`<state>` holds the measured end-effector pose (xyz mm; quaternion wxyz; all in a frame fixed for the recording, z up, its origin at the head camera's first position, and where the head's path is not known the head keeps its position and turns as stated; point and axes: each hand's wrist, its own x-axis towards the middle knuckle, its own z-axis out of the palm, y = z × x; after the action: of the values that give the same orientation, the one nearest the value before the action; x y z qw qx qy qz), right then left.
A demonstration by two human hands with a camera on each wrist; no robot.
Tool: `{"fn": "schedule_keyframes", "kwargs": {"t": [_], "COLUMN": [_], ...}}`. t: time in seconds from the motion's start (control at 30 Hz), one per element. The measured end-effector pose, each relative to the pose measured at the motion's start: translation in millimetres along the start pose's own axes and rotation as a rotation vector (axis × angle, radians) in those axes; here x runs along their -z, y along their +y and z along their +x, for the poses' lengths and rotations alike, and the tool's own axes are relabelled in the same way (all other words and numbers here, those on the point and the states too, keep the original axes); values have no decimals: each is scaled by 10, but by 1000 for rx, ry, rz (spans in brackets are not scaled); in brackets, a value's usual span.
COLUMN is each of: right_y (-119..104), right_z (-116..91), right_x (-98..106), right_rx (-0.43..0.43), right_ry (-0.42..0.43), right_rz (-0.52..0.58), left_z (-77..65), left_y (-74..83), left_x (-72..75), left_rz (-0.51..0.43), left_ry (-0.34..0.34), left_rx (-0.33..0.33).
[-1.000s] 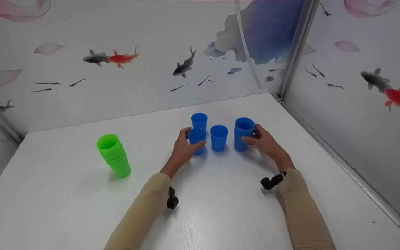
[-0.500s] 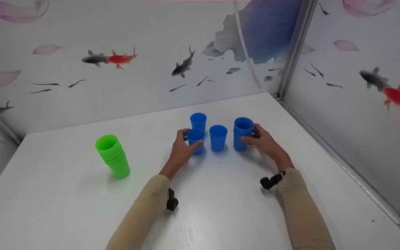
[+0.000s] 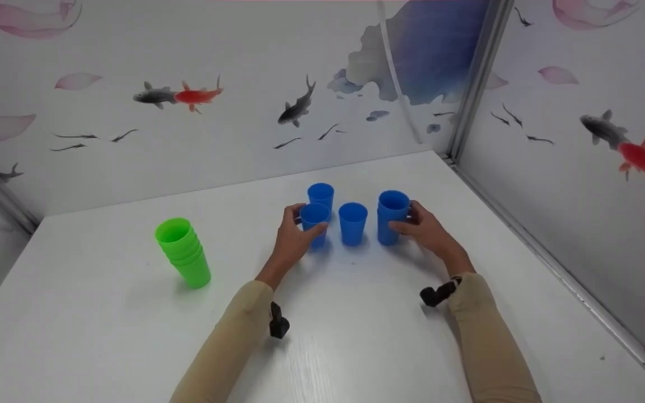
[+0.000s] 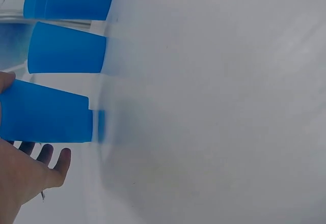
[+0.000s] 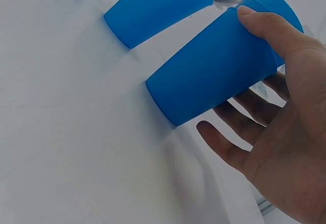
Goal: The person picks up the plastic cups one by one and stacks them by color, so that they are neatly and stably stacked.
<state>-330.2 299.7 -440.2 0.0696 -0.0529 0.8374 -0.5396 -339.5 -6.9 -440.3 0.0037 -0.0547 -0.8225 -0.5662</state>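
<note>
In the head view my left hand [image 3: 290, 242] grips a blue cup [image 3: 312, 217] between thumb and fingers. Its base seems slightly off the table, and in the left wrist view the end of another blue cup [image 4: 102, 126] shows past it. That other blue cup [image 3: 321, 192] stands just behind, partly covered. My right hand [image 3: 433, 232] holds a stack of two nested blue cups [image 3: 388, 230], thumb in front, upright on the table. Between the hands a single blue cup [image 3: 352, 226] stands untouched, mouth up.
A leaning-looking stack of several nested green cups [image 3: 191, 260] stands to the left on the white table [image 3: 87, 324]. Walls with painted fish [image 3: 199, 96] close off the back and right side. Black wrist cameras [image 3: 437, 294] hang under the sleeves.
The cup in my left hand has shifted slightly left and up. My right hand and its stacked cups stay in place, as do the other cups.
</note>
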Motion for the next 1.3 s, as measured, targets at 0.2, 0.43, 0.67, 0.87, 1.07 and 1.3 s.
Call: {"fn": "schedule_keyframes", "kwargs": {"t": [0.2,0.43,0.67,0.87,1.07,1.3], "right_y": [-141,82,182,166,155,157], "right_z": [-96,61,126,141,127,102], "right_x": [6,27,25,12,5,9], "right_rx": [-15,-28,-7,-17,-27,-20], "right_ry": [-3,2,15,16,14,10], "right_rz": [7,-4,9,10,5,14], "left_z": [-16,-1,17,27,20,54], "left_y": [112,270,476,601,690,757], "left_x": [35,61,130,143,120,94], "left_rz": [16,22,-16,-16,-37,-30], "left_ry": [-11,-20,11,28,41,35], "left_rx": [7,-1,-49,-66,-77,-74]}}
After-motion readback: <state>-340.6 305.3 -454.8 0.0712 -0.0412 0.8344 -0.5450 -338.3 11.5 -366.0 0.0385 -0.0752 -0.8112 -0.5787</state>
